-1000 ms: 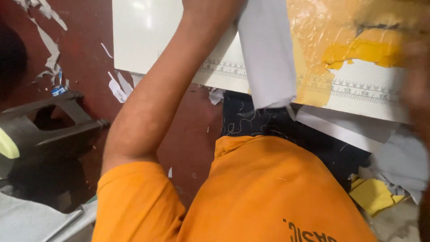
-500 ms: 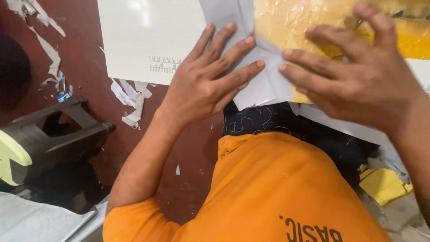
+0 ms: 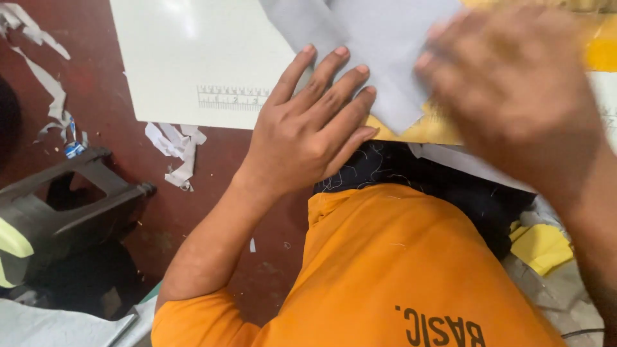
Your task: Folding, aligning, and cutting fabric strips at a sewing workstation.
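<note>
**Right hand on the move, left hand flat**

Your right hand has shifted since half a second ago and now blurs over the grey sheet; you cannot tell how its fingers sit. Your left hand lies flat, fingers spread, fingertips pressing the sheet's lower edge. The sheet lies across the white board and the yellow film on the worktop. Paper scraps lie on the red floor.

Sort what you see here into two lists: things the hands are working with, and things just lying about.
In use:
left hand, flat on the grey sheet
right hand, blurred, over the same sheet
white board with a printed ruler underneath

Lying about:
paper scraps on the dark red floor
black plastic stool
yellow piece
</note>
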